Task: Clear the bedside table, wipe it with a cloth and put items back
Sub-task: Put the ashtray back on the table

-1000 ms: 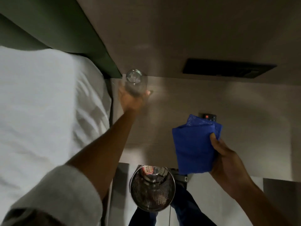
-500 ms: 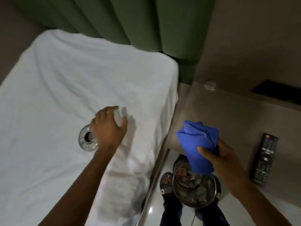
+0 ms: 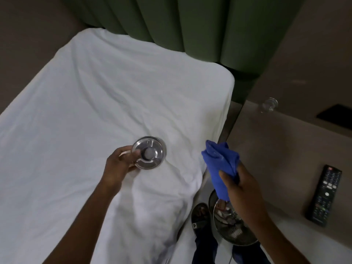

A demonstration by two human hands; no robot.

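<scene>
My left hand (image 3: 121, 164) grips the rim of a round steel ashtray (image 3: 149, 152), holding it just above the white bed sheet (image 3: 95, 111). A bunched blue cloth (image 3: 221, 166) is clutched in my right hand (image 3: 242, 185), which hovers over the gap between the bed and the beige bedside table (image 3: 282, 149). On that table a clear drinking glass (image 3: 269, 105) stands at the far left corner. A black remote control (image 3: 323, 193) lies near the table's front right.
A steel mesh waste bin (image 3: 232, 223) with rubbish stands on the floor below my right hand, beside my sandalled foot (image 3: 200, 216). Green curtains (image 3: 200, 25) hang behind the bed. A dark panel (image 3: 335, 116) is set in the wall above the table.
My left hand set the glass on the table corner, swung left to the bed and took hold of the ashtray lying there. The ashtray now sits further right. The cloth stayed in my right hand.
</scene>
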